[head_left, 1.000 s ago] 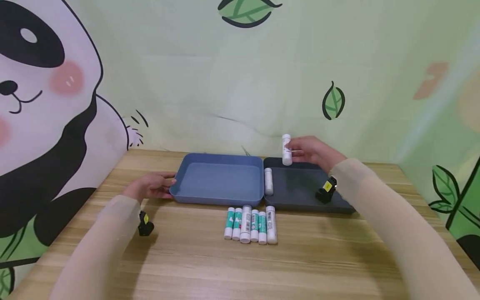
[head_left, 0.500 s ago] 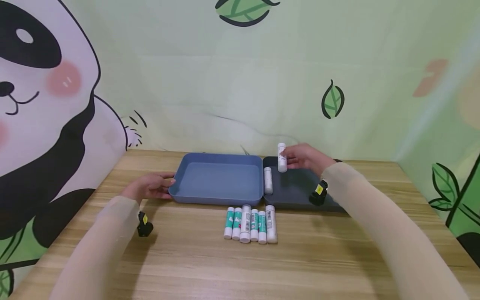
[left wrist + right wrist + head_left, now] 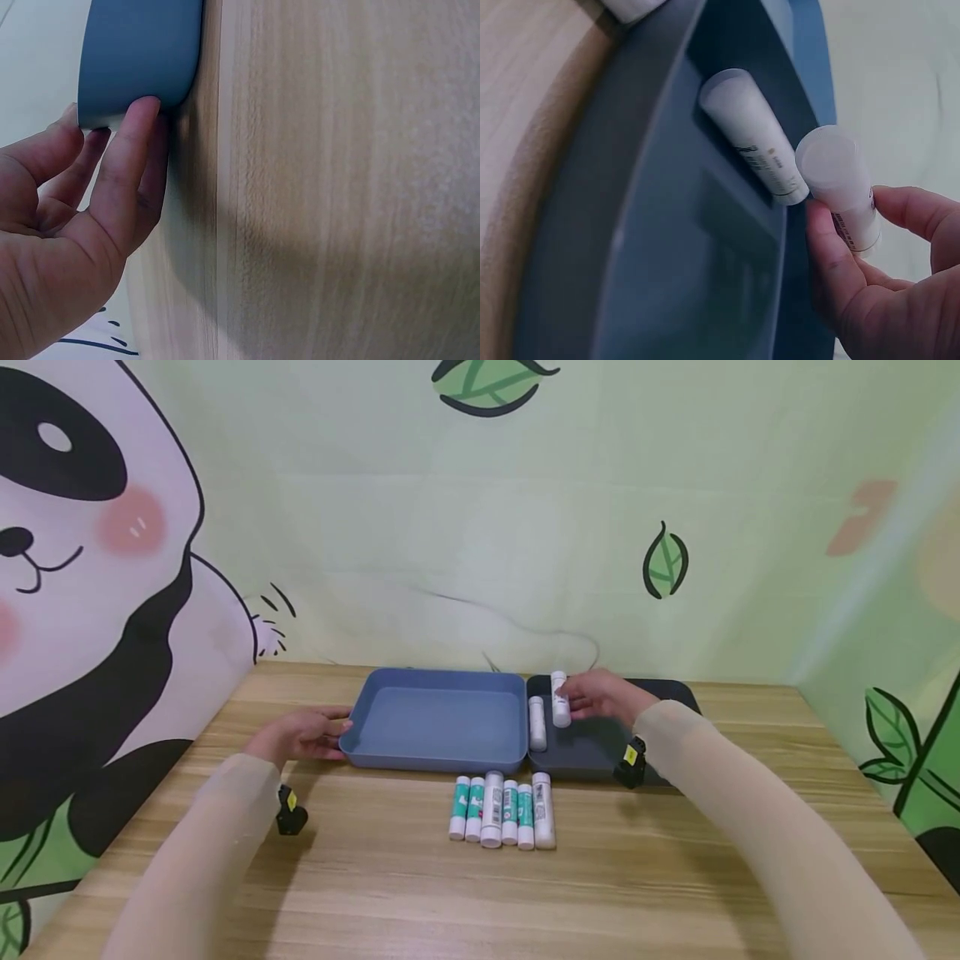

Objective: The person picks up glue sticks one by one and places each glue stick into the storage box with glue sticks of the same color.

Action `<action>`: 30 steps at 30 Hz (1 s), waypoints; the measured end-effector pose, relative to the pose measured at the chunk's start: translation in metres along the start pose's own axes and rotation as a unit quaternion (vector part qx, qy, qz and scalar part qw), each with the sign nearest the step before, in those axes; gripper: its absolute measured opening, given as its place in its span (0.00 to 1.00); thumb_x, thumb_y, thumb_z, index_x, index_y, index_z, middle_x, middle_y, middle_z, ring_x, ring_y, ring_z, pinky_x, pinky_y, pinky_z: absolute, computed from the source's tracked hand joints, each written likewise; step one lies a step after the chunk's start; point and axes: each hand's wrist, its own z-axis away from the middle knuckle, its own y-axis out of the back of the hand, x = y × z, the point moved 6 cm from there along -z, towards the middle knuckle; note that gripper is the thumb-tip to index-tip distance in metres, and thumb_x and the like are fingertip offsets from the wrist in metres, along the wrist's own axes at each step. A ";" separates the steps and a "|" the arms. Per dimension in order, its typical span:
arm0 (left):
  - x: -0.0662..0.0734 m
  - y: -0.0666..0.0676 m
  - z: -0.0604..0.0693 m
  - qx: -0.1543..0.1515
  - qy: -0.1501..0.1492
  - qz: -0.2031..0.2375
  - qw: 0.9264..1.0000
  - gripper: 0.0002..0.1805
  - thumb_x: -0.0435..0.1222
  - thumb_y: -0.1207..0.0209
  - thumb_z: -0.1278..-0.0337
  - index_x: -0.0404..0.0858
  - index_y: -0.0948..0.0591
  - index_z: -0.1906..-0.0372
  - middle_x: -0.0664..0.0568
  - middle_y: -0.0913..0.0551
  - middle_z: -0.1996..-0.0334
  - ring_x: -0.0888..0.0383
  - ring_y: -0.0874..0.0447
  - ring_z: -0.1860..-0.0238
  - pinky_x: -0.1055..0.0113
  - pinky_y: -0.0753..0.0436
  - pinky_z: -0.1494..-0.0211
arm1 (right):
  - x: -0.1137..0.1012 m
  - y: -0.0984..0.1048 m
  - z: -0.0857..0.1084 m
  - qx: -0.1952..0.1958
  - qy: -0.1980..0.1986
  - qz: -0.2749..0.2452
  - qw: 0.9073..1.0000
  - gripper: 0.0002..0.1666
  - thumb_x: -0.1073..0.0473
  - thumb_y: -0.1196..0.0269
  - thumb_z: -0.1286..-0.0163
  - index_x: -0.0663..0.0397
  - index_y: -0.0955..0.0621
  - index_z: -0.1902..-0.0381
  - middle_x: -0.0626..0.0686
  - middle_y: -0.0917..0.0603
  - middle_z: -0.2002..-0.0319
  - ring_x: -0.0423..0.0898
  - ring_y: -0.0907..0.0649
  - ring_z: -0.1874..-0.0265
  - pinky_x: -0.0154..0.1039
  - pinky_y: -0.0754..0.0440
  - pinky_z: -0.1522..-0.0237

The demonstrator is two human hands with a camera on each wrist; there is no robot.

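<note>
My right hand (image 3: 603, 693) pinches a white glue stick (image 3: 560, 700) between thumb and fingers, over the left part of the dark grey tray (image 3: 600, 768). Tilted in the right wrist view, this held glue stick (image 3: 840, 180) shows its round end. Another white glue stick (image 3: 537, 724) lies inside the dark tray along its left wall. At the left end of the blue tray (image 3: 435, 762), my left hand (image 3: 303, 732) touches the outer wall with relaxed fingers. In the left wrist view, the fingertips of the left hand (image 3: 97, 195) meet the tray's corner.
In front of the trays, several glue sticks (image 3: 492, 810) lie side by side on the wooden table (image 3: 375, 885), some with green labels, others larger and white. The trays stand end to end. A printed wall cloth (image 3: 420, 527) hangs behind the table.
My right hand has lowered the glue stick and brought it slightly left, closer to the one lying in the dark tray. The left hand has stayed at the blue tray.
</note>
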 end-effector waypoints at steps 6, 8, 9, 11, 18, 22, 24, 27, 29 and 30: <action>-0.001 0.001 -0.001 -0.003 -0.010 0.000 1.000 0.37 0.35 0.55 0.19 0.37 0.59 0.17 0.42 0.29 0.39 0.64 0.20 0.56 0.68 0.11 0.48 | 0.011 -0.006 -0.007 -0.001 -0.014 0.021 1.000 0.27 0.64 0.44 0.24 0.70 0.31 0.31 0.57 0.25 0.47 0.44 0.22 0.58 0.28 0.15 0.67; -0.001 0.001 -0.001 -0.008 -0.014 0.003 1.000 0.37 0.34 0.56 0.19 0.36 0.60 0.17 0.42 0.28 0.39 0.64 0.19 0.56 0.67 0.11 0.48 | 0.015 -0.008 -0.008 0.000 -0.027 0.025 0.999 0.29 0.64 0.43 0.24 0.70 0.32 0.29 0.58 0.25 0.47 0.45 0.22 0.57 0.28 0.15 0.68; -0.001 0.001 -0.001 -0.010 -0.015 0.005 1.000 0.37 0.34 0.56 0.19 0.36 0.60 0.17 0.42 0.28 0.39 0.64 0.19 0.56 0.67 0.11 0.48 | 0.016 -0.009 -0.008 0.001 -0.035 0.025 0.999 0.30 0.64 0.43 0.24 0.69 0.33 0.28 0.58 0.25 0.47 0.46 0.22 0.56 0.28 0.15 0.68; -0.002 0.001 -0.002 -0.011 -0.016 0.005 1.000 0.37 0.34 0.56 0.19 0.35 0.60 0.17 0.42 0.28 0.39 0.64 0.19 0.56 0.67 0.11 0.48 | 0.019 -0.011 -0.009 0.002 -0.048 0.024 0.999 0.31 0.64 0.43 0.24 0.69 0.33 0.27 0.58 0.26 0.46 0.47 0.22 0.55 0.28 0.15 0.69; -0.001 0.000 -0.002 -0.010 -0.017 0.001 1.000 0.37 0.35 0.56 0.18 0.36 0.60 0.17 0.40 0.30 0.37 0.64 0.19 0.55 0.67 0.12 0.47 | 0.022 -0.013 -0.010 -0.001 -0.058 0.035 0.998 0.32 0.64 0.42 0.24 0.70 0.34 0.27 0.60 0.26 0.43 0.49 0.22 0.52 0.29 0.13 0.67; -0.001 -0.001 -0.003 -0.009 -0.013 0.007 1.000 0.37 0.35 0.56 0.18 0.36 0.60 0.17 0.40 0.29 0.37 0.63 0.19 0.56 0.67 0.11 0.47 | 0.024 -0.016 -0.010 -0.003 -0.063 0.042 0.997 0.32 0.64 0.42 0.24 0.69 0.35 0.26 0.60 0.26 0.45 0.49 0.22 0.52 0.29 0.13 0.68; -0.001 -0.001 -0.003 -0.007 -0.011 0.008 1.000 0.37 0.34 0.56 0.19 0.36 0.59 0.17 0.41 0.29 0.38 0.63 0.19 0.56 0.67 0.11 0.48 | 0.025 -0.017 -0.011 -0.001 -0.066 0.042 0.997 0.33 0.64 0.42 0.24 0.68 0.36 0.26 0.60 0.26 0.44 0.49 0.22 0.52 0.29 0.14 0.70; -0.002 -0.001 -0.003 -0.005 -0.010 0.009 1.000 0.37 0.34 0.56 0.19 0.37 0.59 0.17 0.42 0.28 0.39 0.63 0.19 0.56 0.67 0.11 0.48 | 0.025 -0.018 -0.011 0.002 -0.069 0.042 0.997 0.33 0.64 0.42 0.24 0.67 0.36 0.25 0.60 0.27 0.44 0.49 0.22 0.53 0.29 0.14 0.71; -0.001 -0.001 -0.002 -0.004 -0.010 0.007 1.000 0.37 0.34 0.56 0.19 0.37 0.59 0.17 0.42 0.28 0.39 0.64 0.19 0.56 0.67 0.11 0.48 | 0.024 -0.018 -0.011 0.004 -0.069 0.043 0.997 0.34 0.64 0.42 0.24 0.67 0.37 0.24 0.61 0.27 0.43 0.49 0.22 0.53 0.29 0.14 0.71; -0.001 -0.001 -0.002 -0.003 -0.009 0.007 1.000 0.36 0.34 0.57 0.19 0.37 0.59 0.17 0.42 0.28 0.39 0.63 0.19 0.56 0.68 0.11 0.48 | 0.024 -0.019 -0.011 0.004 -0.069 0.045 0.997 0.34 0.64 0.42 0.24 0.67 0.37 0.24 0.61 0.27 0.42 0.49 0.22 0.53 0.29 0.14 0.71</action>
